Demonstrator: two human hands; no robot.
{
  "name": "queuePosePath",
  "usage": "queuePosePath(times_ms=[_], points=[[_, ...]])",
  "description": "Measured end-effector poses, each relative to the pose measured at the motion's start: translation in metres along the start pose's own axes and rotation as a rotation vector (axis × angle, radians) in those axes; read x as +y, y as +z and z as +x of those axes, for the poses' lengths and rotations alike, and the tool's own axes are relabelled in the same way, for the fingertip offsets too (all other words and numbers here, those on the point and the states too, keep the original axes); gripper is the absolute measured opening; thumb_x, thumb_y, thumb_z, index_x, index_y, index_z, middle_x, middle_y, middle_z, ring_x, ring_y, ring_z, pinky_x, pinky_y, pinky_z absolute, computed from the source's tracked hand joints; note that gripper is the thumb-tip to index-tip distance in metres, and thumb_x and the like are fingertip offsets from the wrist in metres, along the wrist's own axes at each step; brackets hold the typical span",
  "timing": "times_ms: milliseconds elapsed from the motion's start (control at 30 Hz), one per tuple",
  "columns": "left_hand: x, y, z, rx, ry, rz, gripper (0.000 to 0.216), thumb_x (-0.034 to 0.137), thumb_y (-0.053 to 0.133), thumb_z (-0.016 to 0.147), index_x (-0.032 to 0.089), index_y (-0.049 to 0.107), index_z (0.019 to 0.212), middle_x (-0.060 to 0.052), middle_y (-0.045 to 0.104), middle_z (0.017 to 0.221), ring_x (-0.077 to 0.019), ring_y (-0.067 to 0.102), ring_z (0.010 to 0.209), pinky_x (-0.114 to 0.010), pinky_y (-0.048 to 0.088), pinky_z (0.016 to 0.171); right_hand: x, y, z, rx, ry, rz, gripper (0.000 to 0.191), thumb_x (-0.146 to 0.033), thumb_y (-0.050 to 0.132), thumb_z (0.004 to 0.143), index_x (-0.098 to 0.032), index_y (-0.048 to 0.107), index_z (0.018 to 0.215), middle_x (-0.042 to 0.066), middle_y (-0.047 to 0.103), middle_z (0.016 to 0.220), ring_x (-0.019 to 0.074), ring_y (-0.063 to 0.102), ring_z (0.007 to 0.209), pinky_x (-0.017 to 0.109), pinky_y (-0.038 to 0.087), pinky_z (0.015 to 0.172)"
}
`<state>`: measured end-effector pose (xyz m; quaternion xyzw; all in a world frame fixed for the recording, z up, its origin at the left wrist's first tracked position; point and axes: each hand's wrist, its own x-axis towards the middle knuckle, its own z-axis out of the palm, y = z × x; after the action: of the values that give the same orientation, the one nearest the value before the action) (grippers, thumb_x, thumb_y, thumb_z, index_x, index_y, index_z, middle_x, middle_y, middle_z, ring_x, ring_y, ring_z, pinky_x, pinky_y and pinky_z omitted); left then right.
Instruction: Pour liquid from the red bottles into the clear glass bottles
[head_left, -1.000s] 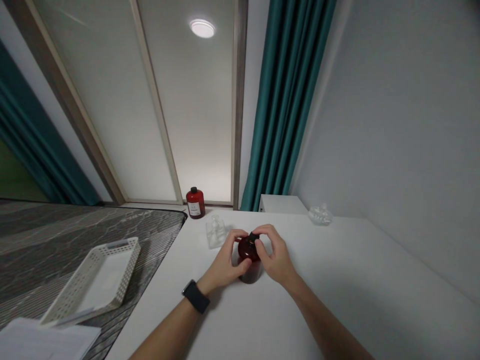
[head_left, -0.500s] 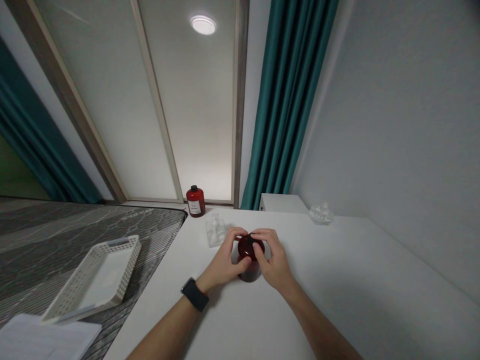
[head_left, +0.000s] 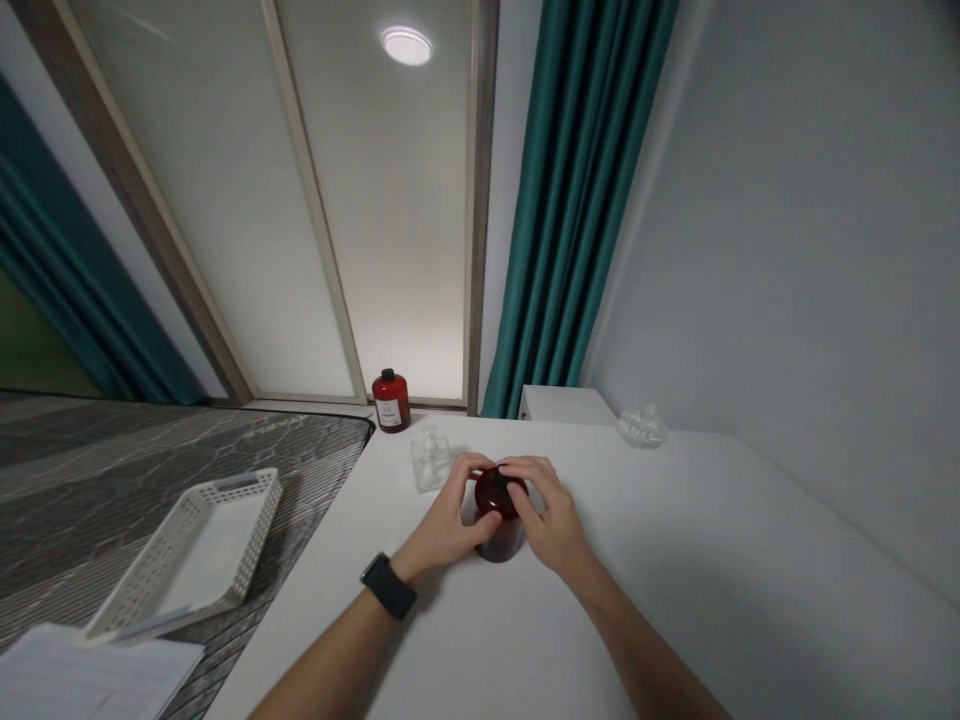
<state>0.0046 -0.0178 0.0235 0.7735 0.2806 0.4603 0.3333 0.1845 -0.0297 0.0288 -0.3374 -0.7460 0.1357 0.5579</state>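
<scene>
A dark red bottle [head_left: 498, 536] stands upright on the white table [head_left: 480, 650], between my two hands. My left hand [head_left: 452, 515] is closed around its left side, thumb across the front. At the top, the fingers of my right hand [head_left: 550, 520] are curled over the black cap [head_left: 502, 477], which they partly hide. Just beyond my left hand, a clear glass bottle [head_left: 430, 462] is on the table. A second red bottle [head_left: 391, 403] with a black cap and white label stands at the far left corner.
Near the back right edge lies a clear, crinkled-looking object [head_left: 642, 428]. Behind the table is a white cabinet [head_left: 568, 403]. To the left, a white perforated basket [head_left: 259, 535] and papers [head_left: 97, 675] rest on a grey patterned surface [head_left: 90, 510].
My right hand's fingers have shifted very slightly at the cap. The bottle and the other things stay where they were.
</scene>
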Motion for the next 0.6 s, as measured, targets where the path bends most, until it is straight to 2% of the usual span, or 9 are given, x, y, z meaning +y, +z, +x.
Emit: queuePosePath(times_ms=[167,400,600], points=[[-0.0004,-0.0004,0.0002,-0.012,0.003,0.000,0.045,0.032,0.062,0.087,0.021,0.044,0.127,-0.011,0.048,0.124,-0.0284,0.048,0.119,-0.046,0.039,0.106,-0.0019,-0.0002,-0.0010,0.006,0.005,-0.015,0.026,-0.014,0.051,0.095,-0.028,0.065,0.113,0.007,0.070,0.114,0.0233,0.060,0.114,0.045,0.048,0.101],[0.0020,-0.0011,0.0006,0.000,-0.007,0.009,0.044,0.030,0.063,0.085,0.020,0.046,0.124,-0.010,0.049,0.120,-0.0279,0.049,0.115,-0.046,0.040,0.104,-0.0028,0.0071,0.0024,0.129,0.035,0.017,0.013,-0.018,0.061,0.091,-0.025,0.069,0.098,0.006,0.068,0.097,0.0226,0.062,0.097,0.040,0.052,0.087],[0.0014,-0.0029,0.0000,-0.007,-0.018,0.001,0.044,0.028,0.065,0.084,0.019,0.048,0.124,-0.010,0.052,0.121,-0.0278,0.051,0.115,-0.045,0.040,0.104,-0.0019,0.0044,0.0032,0.064,0.019,0.054,0.019,-0.015,0.056,0.092,-0.026,0.069,0.101,0.006,0.072,0.103,0.0233,0.064,0.102,0.044,0.051,0.093]])
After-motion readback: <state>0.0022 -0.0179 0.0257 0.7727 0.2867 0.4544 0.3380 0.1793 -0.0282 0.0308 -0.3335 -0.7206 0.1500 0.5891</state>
